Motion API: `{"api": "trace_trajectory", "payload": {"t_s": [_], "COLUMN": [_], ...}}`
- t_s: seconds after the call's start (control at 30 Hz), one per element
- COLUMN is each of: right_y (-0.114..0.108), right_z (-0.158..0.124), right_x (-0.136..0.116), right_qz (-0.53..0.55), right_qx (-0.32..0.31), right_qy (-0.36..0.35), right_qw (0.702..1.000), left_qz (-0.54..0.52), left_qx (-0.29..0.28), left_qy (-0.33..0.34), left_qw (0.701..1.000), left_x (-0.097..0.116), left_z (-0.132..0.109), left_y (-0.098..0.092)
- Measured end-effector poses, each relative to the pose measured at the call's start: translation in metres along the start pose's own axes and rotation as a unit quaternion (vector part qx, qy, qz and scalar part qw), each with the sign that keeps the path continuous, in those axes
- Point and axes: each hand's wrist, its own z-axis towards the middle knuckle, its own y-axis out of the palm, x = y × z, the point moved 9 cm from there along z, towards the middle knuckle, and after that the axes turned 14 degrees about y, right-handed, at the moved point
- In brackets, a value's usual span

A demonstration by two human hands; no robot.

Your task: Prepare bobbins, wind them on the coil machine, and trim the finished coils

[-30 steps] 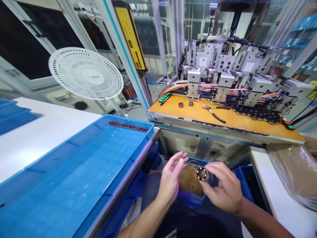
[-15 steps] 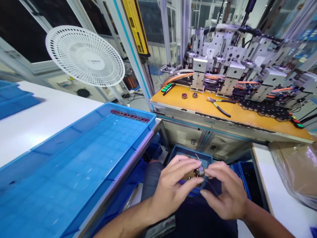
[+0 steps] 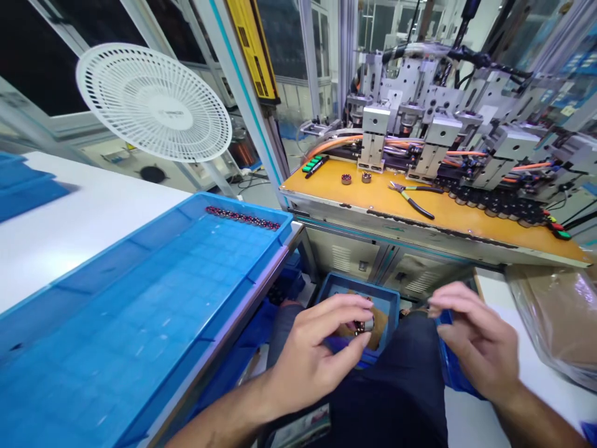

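My left hand [image 3: 321,348] pinches a small motor stator [image 3: 366,325] between thumb and fingers, its metal side facing right. Below it stands a blue bin [image 3: 394,305] with a piece of brown cardboard [image 3: 380,323] inside. Apart from the stator, my right hand [image 3: 480,342] hovers above the right thigh with thumb and fingertips drawn together. Whatever may be between those fingertips is too small to make out.
A large blue tray [image 3: 153,298] at left holds a row of stators [image 3: 242,218]. On the orange bench [image 3: 326,193] lie two stators, pliers [image 3: 413,198] and dark round parts [image 3: 494,205] before a winding machine [image 3: 429,130]. A white fan [image 3: 158,106] stands behind.
My right hand has left the stator and moved right. The left hand still holds the stator, slightly lower and further left. The thin wire ends seen at the stator earlier no longer show.
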Motion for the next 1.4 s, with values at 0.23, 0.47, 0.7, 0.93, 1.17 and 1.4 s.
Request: {"api": "trace_trajectory", "payload": {"t_s": [0.23, 0.47, 0.7, 0.93, 1.17, 1.4], "right_y": [0.043, 0.056, 0.057, 0.073, -0.002, 0.003], "right_z": [-0.004, 0.014, 0.01, 0.028, 0.189, 0.2], "right_x": [-0.06, -0.028, -0.054, -0.014, 0.097, 0.14], "right_qz": [-0.297, -0.151, -0.282, -0.027, -0.373, -0.436], "right_qx": [-0.121, -0.242, -0.177, -0.418, -0.057, -0.118], "right_qy": [-0.317, -0.052, -0.242, 0.101, 0.075, 0.078], "right_qw": [0.893, 0.957, 0.911, 0.902, 0.923, 0.889], "left_qz": [0.038, -0.03, -0.011, -0.037, -0.048, -0.02], "left_qx": [-0.07, -0.022, -0.033, -0.025, 0.051, 0.095], "left_qy": [0.056, 0.012, 0.022, 0.016, -0.015, -0.026], "left_qw": [0.995, 0.999, 0.999, 0.999, 0.997, 0.995], "left_x": [0.016, 0.007, 0.008, 0.005, -0.004, -0.007], "left_z": [0.006, -0.003, -0.004, -0.009, -0.017, -0.024], "left_y": [0.009, 0.0, -0.002, -0.006, -0.017, -0.033]}}
